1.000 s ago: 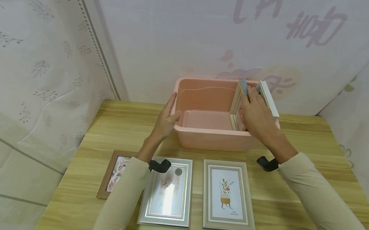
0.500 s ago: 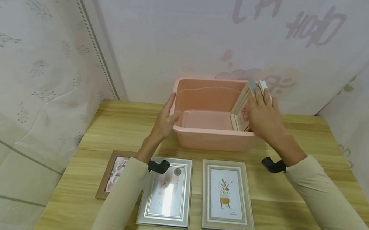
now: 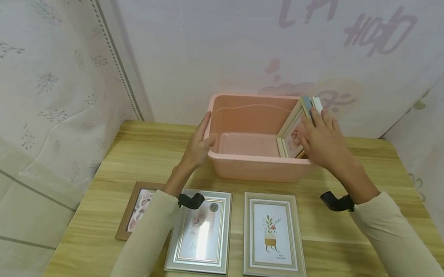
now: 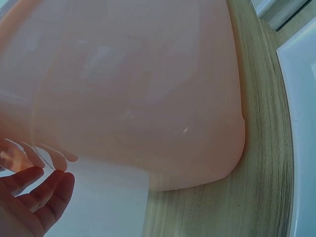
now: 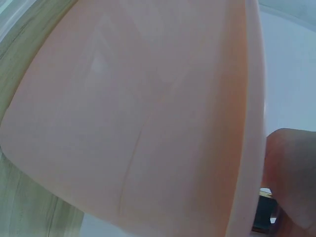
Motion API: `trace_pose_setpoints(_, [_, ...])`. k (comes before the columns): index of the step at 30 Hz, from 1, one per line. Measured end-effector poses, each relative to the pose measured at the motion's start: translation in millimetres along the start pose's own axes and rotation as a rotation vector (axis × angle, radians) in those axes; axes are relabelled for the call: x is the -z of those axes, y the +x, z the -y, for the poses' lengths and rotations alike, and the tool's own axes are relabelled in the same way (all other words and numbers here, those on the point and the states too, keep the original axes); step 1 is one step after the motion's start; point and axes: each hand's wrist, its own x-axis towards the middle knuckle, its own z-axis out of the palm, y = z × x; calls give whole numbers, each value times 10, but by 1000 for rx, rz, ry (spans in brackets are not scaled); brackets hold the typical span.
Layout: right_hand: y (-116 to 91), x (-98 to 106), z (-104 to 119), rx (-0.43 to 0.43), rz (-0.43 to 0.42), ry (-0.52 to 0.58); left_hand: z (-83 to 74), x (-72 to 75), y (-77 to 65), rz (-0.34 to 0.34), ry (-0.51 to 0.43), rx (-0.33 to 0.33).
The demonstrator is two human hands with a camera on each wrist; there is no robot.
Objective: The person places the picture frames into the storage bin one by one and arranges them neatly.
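Note:
A pink plastic basin [image 3: 256, 173] stands on the table. My left hand [image 3: 197, 143] holds its left rim, thumb over the edge and fingers along the outer wall; in the left wrist view those fingertips [image 4: 61, 192] touch the wall. At the basin's right end, a cream picture frame [image 3: 289, 125] with a pink flower print leans against a white-edged frame [image 3: 316, 104]. My right hand [image 3: 324, 139] lies over their upper edges, fingers fairly straight, thumb by the print. It hides much of both frames. In the right wrist view, part of the right hand [image 5: 294, 173] shows beyond the rim.
Before the basin lie a brown-framed cat picture [image 3: 126, 218], partly under the left forearm, a silver frame [image 3: 197, 266] and a beige frame [image 3: 273, 272] with a potted-plant print. The wooden table [image 3: 338, 265] meets a curtain-like patterned cloth [image 3: 199, 42] behind and at both sides.
The cream picture frame has shifted right, closer to the white-edged frame. My right hand has moved right with it, and its fingers have loosened and spread. My left hand stays at the rim.

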Motion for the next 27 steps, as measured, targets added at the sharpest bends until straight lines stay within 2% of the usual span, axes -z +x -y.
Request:
trace_pose_setpoints(3, [-23, 0, -1, 15, -37, 38, -2, 1, -10, 0, -1, 4])
trace_pose_setpoints(10, [-106, 7, 4, 90, -191, 62, 6, -1, -9, 5, -2, -3])
trace_pose_setpoints(19, [-327, -23, -5, 166, -335, 205, 0, -13, 2, 7, -3, 1])
trace_pose_setpoints(24, [-449, -19, 51, 218, -424, 254, -10, -11, 4, 0, -2, -3])
trace_pose_setpoints(27, [-535, -28, 110, 256, -449, 280, -15, -13, -2, -2, 2, -5])
